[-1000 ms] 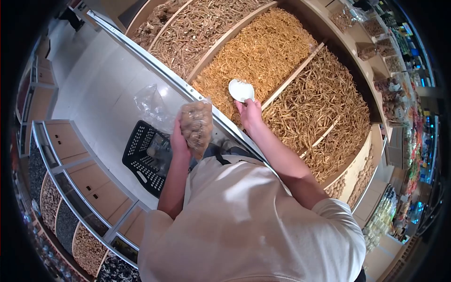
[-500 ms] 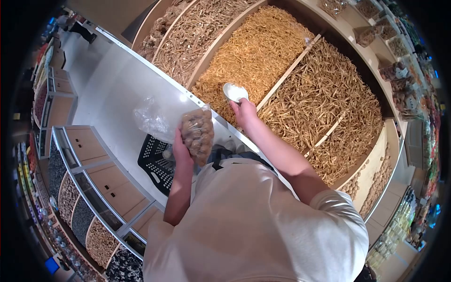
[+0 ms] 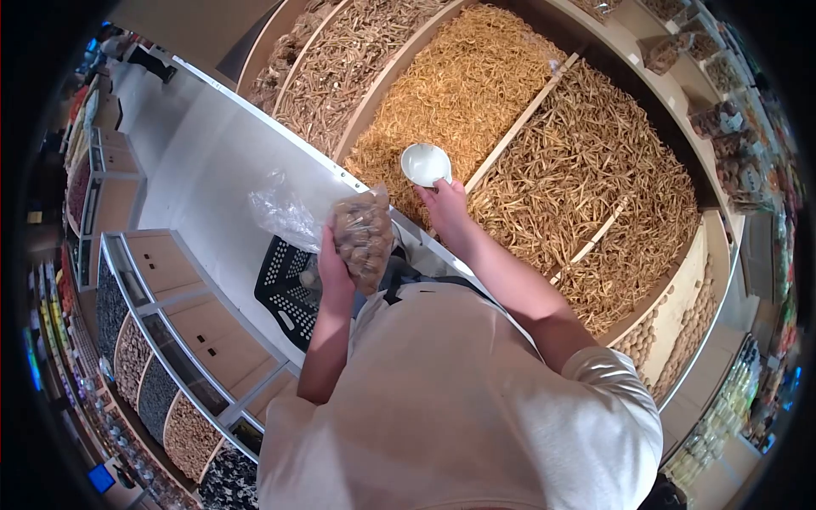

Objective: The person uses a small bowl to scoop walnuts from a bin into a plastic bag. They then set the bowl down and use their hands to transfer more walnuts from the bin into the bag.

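Observation:
My left hand (image 3: 337,270) is closed around a clear plastic bag (image 3: 364,240) filled with round brown pieces, held in front of my body. A second, crumpled clear plastic bag (image 3: 285,211) hangs just left of that hand and looks unfilled. My right hand (image 3: 447,206) grips the near edge of a round, bowl-shaped white scoop (image 3: 425,164). Nothing shows inside the scoop, and its open side faces up. It is over the near part of a bin of thin golden dried strips (image 3: 463,81); whether it touches them I cannot tell.
A wooden divider (image 3: 525,123) separates the golden strips from a bin of darker brown dried strips (image 3: 578,170). Left of them lies another bin of pale brown strips (image 3: 348,64). A black perforated basket (image 3: 285,293) is below my left hand. Wooden cabinets (image 3: 212,327) curve along the left.
The white scoop has turned from tilted to nearly level, its round opening now facing me. My left hand and its bag have shifted slightly right.

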Motion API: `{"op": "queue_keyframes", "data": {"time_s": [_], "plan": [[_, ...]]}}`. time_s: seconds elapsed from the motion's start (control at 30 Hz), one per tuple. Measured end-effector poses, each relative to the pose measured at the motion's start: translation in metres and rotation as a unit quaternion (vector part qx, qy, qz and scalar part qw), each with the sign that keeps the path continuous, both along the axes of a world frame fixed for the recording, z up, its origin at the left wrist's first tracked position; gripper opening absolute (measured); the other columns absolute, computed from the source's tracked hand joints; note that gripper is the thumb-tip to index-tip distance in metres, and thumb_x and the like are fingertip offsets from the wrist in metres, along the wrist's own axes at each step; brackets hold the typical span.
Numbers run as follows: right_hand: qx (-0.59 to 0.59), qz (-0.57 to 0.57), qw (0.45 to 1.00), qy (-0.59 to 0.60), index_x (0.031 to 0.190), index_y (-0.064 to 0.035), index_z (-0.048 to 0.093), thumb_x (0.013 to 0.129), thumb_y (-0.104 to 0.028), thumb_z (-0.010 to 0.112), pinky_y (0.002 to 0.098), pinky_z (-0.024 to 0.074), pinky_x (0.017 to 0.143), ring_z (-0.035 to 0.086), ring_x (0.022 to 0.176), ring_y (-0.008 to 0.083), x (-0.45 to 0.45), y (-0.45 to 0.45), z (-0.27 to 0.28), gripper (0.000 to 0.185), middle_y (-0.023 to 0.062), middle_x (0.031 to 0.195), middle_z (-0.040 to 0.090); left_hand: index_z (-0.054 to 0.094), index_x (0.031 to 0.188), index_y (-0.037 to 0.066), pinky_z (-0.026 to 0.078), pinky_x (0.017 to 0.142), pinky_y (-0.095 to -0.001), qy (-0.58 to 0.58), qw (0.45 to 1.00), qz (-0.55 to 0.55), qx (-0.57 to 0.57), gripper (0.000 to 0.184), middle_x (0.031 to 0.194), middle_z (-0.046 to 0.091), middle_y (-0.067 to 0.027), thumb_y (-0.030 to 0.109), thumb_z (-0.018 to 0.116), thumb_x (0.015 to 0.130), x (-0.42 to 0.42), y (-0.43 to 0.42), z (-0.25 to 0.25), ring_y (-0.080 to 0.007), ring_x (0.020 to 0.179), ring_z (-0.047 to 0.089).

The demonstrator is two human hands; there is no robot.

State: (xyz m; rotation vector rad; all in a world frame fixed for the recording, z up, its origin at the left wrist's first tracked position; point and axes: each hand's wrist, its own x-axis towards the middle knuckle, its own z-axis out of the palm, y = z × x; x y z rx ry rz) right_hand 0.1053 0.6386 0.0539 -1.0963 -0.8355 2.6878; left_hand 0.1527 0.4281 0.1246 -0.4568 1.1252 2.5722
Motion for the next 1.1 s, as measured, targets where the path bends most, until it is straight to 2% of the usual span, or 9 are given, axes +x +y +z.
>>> {"op": "queue_keyframes", "data": {"time_s": [0.13, 0.23, 0.4, 0.6, 0.83, 0.93, 1.0, 1.03, 1.1], "plan": [[-0.001, 0.002, 1.000, -0.026, 0.115, 0.0052, 0.037, 0.093, -0.001, 0.047, 0.0424, 0.0553, 0.094, 0.059, 0.104, 0.0343, 0.003, -0.001, 0.001, 0.024, 0.0216, 0.119, 0.050, 0.044, 0.136, 0.000, 0.050, 0.096, -0.0380, -0.063, 0.996, 0.028, -0.053, 0.049, 0.129, 0.056, -0.0137, 0.036, 0.030, 0.104, -0.029, 0.005, 0.006, -0.0256, 0.113, 0.059], [-0.031, 0.015, 0.995, -0.094, 0.116, 0.0051, 0.039, 0.094, -0.002, 0.048, 0.0364, 0.0600, 0.084, 0.061, 0.100, 0.0301, -0.003, -0.002, 0.010, 0.025, 0.0194, 0.117, 0.052, 0.044, 0.135, 0.000, 0.051, 0.095, -0.0390, -0.088, 0.993, 0.025, -0.070, 0.050, 0.129, 0.055, -0.0141, 0.037, 0.030, 0.104, -0.054, 0.005, 0.004, -0.0261, 0.113, 0.060], [-0.016, -0.032, 0.994, -0.108, 0.118, 0.0127, 0.043, 0.093, 0.000, 0.042, 0.0331, 0.0613, 0.080, 0.061, 0.101, 0.0342, -0.019, -0.011, 0.001, 0.028, 0.0242, 0.117, 0.053, 0.045, 0.135, 0.000, 0.051, 0.095, -0.0394, -0.098, 0.995, -0.001, -0.036, 0.051, 0.128, 0.056, -0.0142, 0.038, 0.030, 0.104, -0.090, -0.006, -0.007, -0.0262, 0.112, 0.060], [0.051, -0.053, 0.995, -0.071, 0.113, -0.0005, 0.038, 0.093, -0.001, 0.047, 0.0403, 0.0569, 0.089, 0.061, 0.105, 0.0317, -0.019, -0.014, 0.017, 0.022, 0.0182, 0.118, 0.053, 0.044, 0.135, 0.001, 0.051, 0.096, -0.0395, -0.120, 0.991, -0.064, -0.007, 0.051, 0.129, 0.056, -0.0140, 0.039, 0.029, 0.104, -0.129, -0.019, -0.034, -0.0257, 0.114, 0.060], [0.093, -0.063, 0.990, -0.081, 0.106, -0.0030, 0.039, 0.091, 0.000, 0.048, 0.0402, 0.0557, 0.085, 0.062, 0.102, 0.0279, -0.014, -0.012, 0.035, 0.017, 0.0164, 0.113, 0.055, 0.043, 0.136, 0.002, 0.052, 0.094, -0.0385, -0.106, 0.988, -0.109, 0.024, 0.048, 0.128, 0.056, -0.0140, 0.036, 0.029, 0.105, -0.169, -0.016, -0.036, -0.0254, 0.113, 0.060], [0.149, -0.084, 0.980, -0.098, 0.100, -0.0034, 0.040, 0.090, 0.001, 0.049, 0.0371, 0.0568, 0.076, 0.064, 0.090, 0.0233, -0.007, -0.003, 0.040, 0.015, 0.0140, 0.104, 0.057, 0.042, 0.137, 0.003, 0.052, 0.094, -0.0380, -0.096, 0.982, -0.150, 0.067, 0.048, 0.129, 0.055, -0.0141, 0.035, 0.030, 0.105, -0.186, -0.013, -0.035, -0.0250, 0.112, 0.060], [0.271, -0.072, 0.957, -0.076, 0.095, -0.0036, 0.042, 0.088, 0.002, 0.051, 0.0334, 0.0574, 0.069, 0.063, 0.077, 0.0186, -0.002, 0.007, 0.048, 0.013, 0.0116, 0.095, 0.058, 0.042, 0.137, 0.002, 0.052, 0.094, -0.0378, -0.093, 0.977, -0.172, 0.090, 0.047, 0.129, 0.055, -0.0141, 0.035, 0.030, 0.105, -0.196, -0.012, -0.034, -0.0247, 0.112, 0.060], [0.337, -0.083, 0.933, -0.094, 0.090, -0.0042, 0.044, 0.087, 0.003, 0.052, 0.0270, 0.0545, 0.062, 0.061, 0.071, 0.0147, -0.002, 0.010, 0.057, 0.012, 0.0099, 0.088, 0.059, 0.042, 0.137, 0.002, 0.051, 0.094, -0.0378, -0.073, 0.978, -0.176, 0.090, 0.047, 0.129, 0.055, -0.0140, 0.034, 0.030, 0.105, -0.200, -0.012, -0.034, -0.0246, 0.112, 0.060], [0.510, -0.054, 0.849, -0.127, 0.089, -0.0012, 0.048, 0.086, 0.003, 0.053, 0.0247, 0.0491, 0.058, 0.060, 0.071, 0.0106, 0.006, 0.032, 0.050, 0.008, 0.0069, 0.085, 0.059, 0.041, 0.138, 0.002, 0.051, 0.095, -0.0379, -0.058, 0.977, -0.182, 0.090, 0.047, 0.129, 0.055, -0.0139, 0.034, 0.030, 0.105, -0.206, -0.013, -0.032, -0.0244, 0.112, 0.060]]}}
